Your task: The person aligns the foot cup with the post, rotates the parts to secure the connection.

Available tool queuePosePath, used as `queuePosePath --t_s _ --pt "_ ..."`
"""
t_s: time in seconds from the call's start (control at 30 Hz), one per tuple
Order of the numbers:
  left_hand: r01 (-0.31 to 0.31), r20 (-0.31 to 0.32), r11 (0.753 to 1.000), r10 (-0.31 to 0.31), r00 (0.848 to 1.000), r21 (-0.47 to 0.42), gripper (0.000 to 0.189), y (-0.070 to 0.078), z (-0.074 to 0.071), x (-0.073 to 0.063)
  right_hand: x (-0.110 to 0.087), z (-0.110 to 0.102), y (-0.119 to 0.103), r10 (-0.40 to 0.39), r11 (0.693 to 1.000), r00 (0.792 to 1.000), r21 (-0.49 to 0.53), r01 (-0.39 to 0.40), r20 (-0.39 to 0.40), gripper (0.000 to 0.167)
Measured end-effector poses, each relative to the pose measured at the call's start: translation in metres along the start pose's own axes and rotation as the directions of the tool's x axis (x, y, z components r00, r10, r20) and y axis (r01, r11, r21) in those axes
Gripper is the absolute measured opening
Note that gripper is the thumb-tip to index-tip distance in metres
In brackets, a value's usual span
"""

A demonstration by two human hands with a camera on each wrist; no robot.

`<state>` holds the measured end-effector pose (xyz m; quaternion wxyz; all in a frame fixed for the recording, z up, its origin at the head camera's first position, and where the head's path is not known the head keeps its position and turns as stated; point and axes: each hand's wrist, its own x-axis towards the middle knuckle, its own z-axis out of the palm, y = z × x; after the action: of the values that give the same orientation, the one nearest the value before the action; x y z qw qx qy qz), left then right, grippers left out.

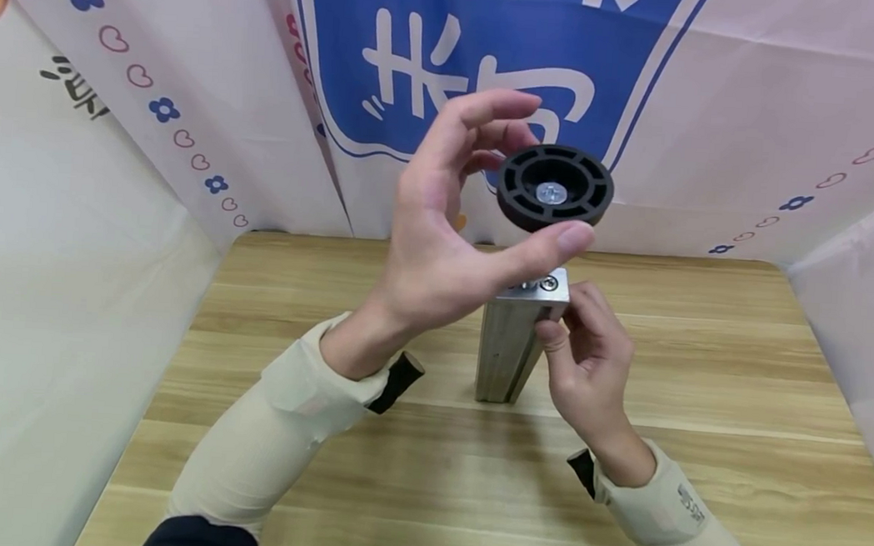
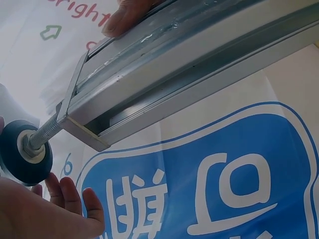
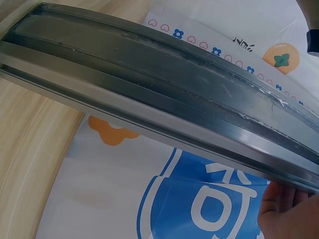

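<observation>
A silver aluminium profile stands upright on the wooden table, with a metal end plate and screws on top. Above it is a black round levelling foot with ribbed openings and a central screw; its threaded stem runs into the end plate. My left hand curls around the foot, thumb along the near rim and fingers behind; the index fingertip is clear of the rim. Lower down, my right hand holds the profile's upper right side between thumb and fingers. Some of its fingertips are hidden behind the metal.
The wooden table spreads beneath both arms. Printed cloth with a blue sign hangs behind its back edge, and white sheets stand at both sides. Black pieces stick out from the pale wrist wraps.
</observation>
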<state>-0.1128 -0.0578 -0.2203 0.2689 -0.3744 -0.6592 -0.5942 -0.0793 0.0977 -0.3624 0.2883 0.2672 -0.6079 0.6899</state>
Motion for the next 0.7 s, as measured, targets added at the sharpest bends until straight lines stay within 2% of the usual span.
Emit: queuePosePath --t_s 0.23,0.7 --pt "0.009 0.005 1.0 -0.009 1.0 -0.017 0.069 0.0 -0.0005 -0.0004 0.0002 -0.0001 -0.0004 -0.001 1.0 1.0 -0.008 0.001 0.001 0.051" --pt "-0.003 0.015 0.993 0.004 1.0 -0.119 0.055 -0.003 0.001 -0.0012 0.0002 -0.0006 -0.0005 0.008 1.0 1.0 -0.014 -0.008 0.0 0.052"
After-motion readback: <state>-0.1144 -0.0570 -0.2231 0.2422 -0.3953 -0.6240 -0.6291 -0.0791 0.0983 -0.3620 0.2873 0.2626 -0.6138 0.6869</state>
